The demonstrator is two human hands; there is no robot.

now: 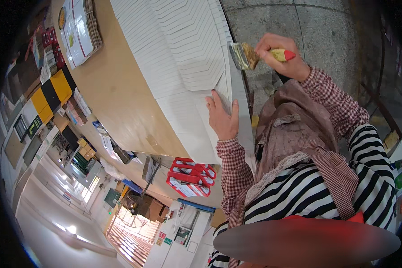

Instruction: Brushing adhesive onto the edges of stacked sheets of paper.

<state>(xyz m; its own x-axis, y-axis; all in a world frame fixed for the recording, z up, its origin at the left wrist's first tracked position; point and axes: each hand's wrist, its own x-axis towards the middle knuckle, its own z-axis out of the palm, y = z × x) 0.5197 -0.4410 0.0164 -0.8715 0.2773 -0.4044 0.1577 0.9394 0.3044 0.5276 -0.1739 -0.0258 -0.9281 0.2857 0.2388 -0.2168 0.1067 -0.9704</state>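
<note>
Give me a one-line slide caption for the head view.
Left hand presses on fanned white sheets on a brown table while the right hand holds a brush at their edge.

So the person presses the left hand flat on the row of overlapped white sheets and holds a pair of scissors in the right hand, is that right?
Not quite. The right hand holds a paintbrush with a yellow and red handle, not scissors. The head view shows it raised beside the table edge. The rest stands: the left hand lies flat on the overlapped white sheets.

Bright, even indoor light, soft shadows, heavy fisheye bending (dark vignette at rim)
</note>
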